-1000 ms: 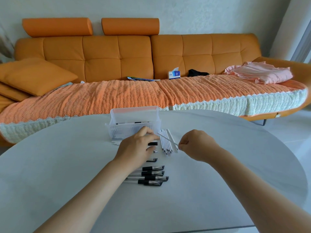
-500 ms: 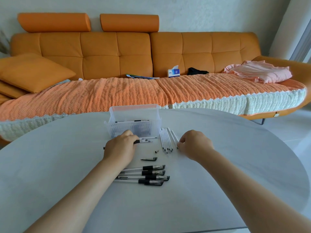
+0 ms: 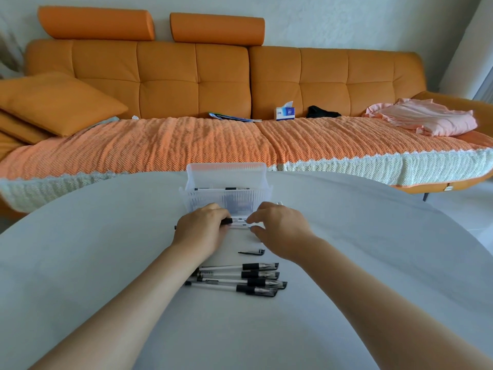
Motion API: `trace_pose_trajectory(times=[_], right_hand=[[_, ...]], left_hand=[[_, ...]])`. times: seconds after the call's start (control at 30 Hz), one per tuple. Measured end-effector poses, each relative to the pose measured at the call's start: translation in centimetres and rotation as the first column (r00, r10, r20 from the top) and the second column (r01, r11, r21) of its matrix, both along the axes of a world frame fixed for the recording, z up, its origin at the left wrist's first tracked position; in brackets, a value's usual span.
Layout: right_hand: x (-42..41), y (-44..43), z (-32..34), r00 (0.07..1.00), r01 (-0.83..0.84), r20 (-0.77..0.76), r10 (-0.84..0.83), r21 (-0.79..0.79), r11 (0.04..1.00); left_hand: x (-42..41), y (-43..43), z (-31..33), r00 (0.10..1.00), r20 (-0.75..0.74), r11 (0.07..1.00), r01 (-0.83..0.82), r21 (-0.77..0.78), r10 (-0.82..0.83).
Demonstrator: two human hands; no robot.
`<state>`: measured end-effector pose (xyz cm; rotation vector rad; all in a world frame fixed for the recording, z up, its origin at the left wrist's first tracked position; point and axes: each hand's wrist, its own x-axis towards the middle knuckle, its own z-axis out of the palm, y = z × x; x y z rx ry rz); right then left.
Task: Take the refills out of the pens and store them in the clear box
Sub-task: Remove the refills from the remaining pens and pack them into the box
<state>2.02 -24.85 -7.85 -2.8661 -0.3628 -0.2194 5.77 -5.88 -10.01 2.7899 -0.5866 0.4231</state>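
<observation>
The clear box stands at the table's far middle with a pen or refill inside. Directly in front of it lie several clear pen barrels. My left hand grips one of them by its black section; a black end pokes out to the left of the hand. My right hand has its fingers loosely spread, with thumb and forefinger touching the barrels' right ends. Several capped pens lie in a row nearer me. My right hand hides most of the white refills; one tip shows beside the box.
A loose black pen clip lies between the hands and the pen row. The round white table ends just behind the box. Beyond it runs an orange sofa with a tissue box and pink cloth.
My right hand has left the row of refills and moved left to the barrels in front of the box. My left hand has stayed on the barrels.
</observation>
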Motion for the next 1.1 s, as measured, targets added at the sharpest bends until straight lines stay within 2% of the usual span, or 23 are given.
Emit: trace_pose_trajectory(times=[0.13,0.33,0.57,0.77,0.93,1.1], right_hand=[[0.9,0.8,-0.5,0.999,-0.004,-0.033,0.001,-0.089,0.996],[1.1,1.0,-0.5,1.0,0.0,-0.022,-0.003,-0.109,0.994],[0.3,0.1,0.3,1.0,0.023,0.005,-0.023,0.014,1.0],[-1.1,0.7,1.0,0.994,-0.099,-0.032,0.101,0.052,0.994],[-1.4,-0.5,0.8,0.997,-0.035,-0.065,0.045,0.141,0.989],[-1.7,-1.8,0.9,0.997,0.056,-0.068,-0.04,0.25,0.967]], left_hand=[[-0.1,0.3,-0.4,0.999,-0.003,0.999,0.045,-0.015,-0.045],[-0.2,0.4,-0.5,0.995,0.004,0.995,0.103,0.013,-0.103],[-0.5,1.4,0.7,0.987,0.087,0.991,0.136,0.016,-0.137],[-1.8,1.2,1.8,0.963,0.176,0.978,0.207,-0.002,-0.203],[-2.5,2.1,2.8,0.982,0.127,0.983,0.151,-0.1,-0.138],[-2.2,3.4,2.6,0.996,0.066,0.989,0.062,-0.135,-0.054]])
